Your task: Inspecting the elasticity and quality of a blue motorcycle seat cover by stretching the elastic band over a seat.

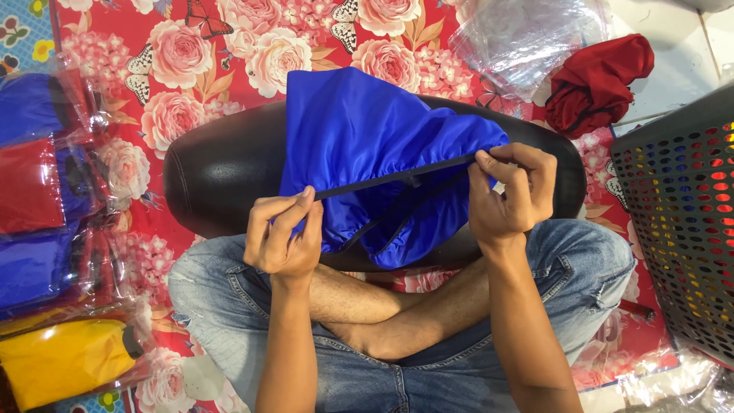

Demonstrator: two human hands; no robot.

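Blue shiny fabric cover [359, 138] with a black elastic hem lies draped over a black glossy padded seat [222, 172], which rests on a red floral mat [229, 46] just ahead of the person's crossed legs in blue jeans [229, 306]; the gathered hem faces the person. Far left, clear plastic packets holding folded blue, red and yellow cloth [46, 199] lie stacked along the mat's edge. Left hand [283, 233] is closed narrow, thumb and fingers pinching the black elastic band [382, 180] at its near end; the band runs taut and slightly upward to the right hand [508, 195], which is likewise closed on the band and the gathered blue cloth at the seat's right end. To do this well, I judge the pull should stay even on both hands so the gathers spread evenly; the hem wants to sit under the seat's rim, not ride on top; a slack grip could let the elastic snap back. Further right lies a crumpled dark red cloth [600, 80]; at the far right stands a black perforated plastic basket [680, 222].
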